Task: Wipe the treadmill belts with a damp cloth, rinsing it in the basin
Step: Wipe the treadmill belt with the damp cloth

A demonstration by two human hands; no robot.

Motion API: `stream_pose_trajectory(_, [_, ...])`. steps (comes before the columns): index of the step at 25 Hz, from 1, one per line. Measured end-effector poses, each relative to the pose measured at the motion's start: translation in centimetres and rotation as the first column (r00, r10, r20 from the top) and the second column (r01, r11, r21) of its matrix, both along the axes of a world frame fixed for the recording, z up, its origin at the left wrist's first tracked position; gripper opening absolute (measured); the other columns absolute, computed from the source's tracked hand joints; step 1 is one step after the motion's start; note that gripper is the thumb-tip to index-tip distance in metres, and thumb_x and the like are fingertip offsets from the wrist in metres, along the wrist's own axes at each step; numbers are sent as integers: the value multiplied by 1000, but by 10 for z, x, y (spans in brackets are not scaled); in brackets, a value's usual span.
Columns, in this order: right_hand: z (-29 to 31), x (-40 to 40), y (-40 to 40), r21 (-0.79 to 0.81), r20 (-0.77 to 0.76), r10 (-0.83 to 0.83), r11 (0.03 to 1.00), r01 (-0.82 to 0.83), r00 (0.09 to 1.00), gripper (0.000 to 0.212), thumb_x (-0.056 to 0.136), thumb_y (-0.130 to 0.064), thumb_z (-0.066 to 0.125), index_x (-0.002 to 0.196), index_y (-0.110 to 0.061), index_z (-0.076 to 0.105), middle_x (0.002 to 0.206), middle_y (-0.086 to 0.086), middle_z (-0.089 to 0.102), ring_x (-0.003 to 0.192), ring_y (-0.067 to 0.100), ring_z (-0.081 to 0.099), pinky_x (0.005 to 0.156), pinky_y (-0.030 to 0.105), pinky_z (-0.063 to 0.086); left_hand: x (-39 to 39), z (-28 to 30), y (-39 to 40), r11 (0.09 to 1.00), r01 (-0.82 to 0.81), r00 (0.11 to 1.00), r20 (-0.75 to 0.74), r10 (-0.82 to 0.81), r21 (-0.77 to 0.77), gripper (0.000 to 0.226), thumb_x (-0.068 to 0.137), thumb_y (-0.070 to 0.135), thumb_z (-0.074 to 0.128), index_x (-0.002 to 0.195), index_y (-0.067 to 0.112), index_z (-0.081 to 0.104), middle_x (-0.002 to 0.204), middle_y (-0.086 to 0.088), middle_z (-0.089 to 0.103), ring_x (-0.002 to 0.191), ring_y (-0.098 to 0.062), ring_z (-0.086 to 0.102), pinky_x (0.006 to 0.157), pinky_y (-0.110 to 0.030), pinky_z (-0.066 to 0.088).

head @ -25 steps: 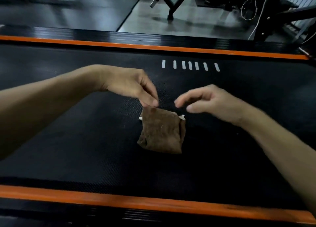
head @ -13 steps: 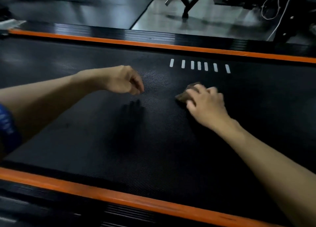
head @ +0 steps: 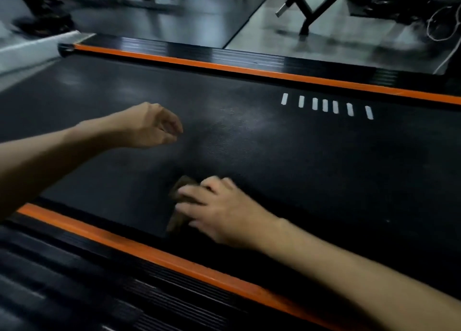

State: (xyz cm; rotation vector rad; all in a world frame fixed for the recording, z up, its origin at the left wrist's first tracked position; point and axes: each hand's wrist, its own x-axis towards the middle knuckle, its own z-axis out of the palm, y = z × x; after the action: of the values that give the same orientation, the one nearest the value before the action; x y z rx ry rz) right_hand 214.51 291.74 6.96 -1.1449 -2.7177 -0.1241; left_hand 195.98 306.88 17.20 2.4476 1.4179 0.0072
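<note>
A black treadmill belt point(head: 287, 161) fills most of the view, seen from above by the person leaning over it. The belt is bordered by an orange stripe on the near side point(head: 154, 258) and another on the far side point(head: 249, 71), each backed by a black ribbed side rail point(head: 74, 288).

A brown cloth point(head: 180, 185) lies on the belt close to the near orange stripe. It is pressed flat under the right hand point(head: 219, 211), whose fingers are spread and fairly straight across it; only the cloth's left edge shows beyond the fingertips, and it is blurred.

The left hand point(head: 152, 126) is held above the belt, well apart from the cloth, with its fingers loosely curled and nothing in them. Both forearms are bare.

A row of seven short white dashes point(head: 325, 105) is printed on the belt near the far stripe. No lettering or brand can be read anywhere.

Beyond the treadmill a grey gym floor point(head: 324, 31) is seen, with black metal equipment legs point(head: 309, 9) and a loose white cable point(head: 442, 24) at the upper right.
</note>
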Motion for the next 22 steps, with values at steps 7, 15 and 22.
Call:
stream_pose_trajectory(7, [9,112,70,-117,-117,-764,645,755,635,40,100,-46,39,127,-24,59,146,4,44,116,39,44,97,49,40,-30,6,21,996,-76,985,-150,83,53,34,86,28,67,119,32,64,108,6,70,98,-17,63,93,-36,50])
stream_pose_trajectory(15, [12,-72,-20,-144,-101,-70,988,55,992,40,89,-37,41,121,-24,62,136,2,53,103,33,51,78,42,45,-45,-2,16,997,58,974,-223,-43,60,42,87,21,62,128,25,60,121,2,67,108,-21,63,95,-33,49])
stream_pose_trajectory(22, [29,-19,47,-209,-228,-501,863,460,835,54,92,-45,26,117,-18,65,126,-4,61,103,24,53,91,49,45,-57,12,44,989,121,985,-130,-110,81,50,88,29,64,137,28,53,130,-3,61,113,-25,60,93,-31,45])
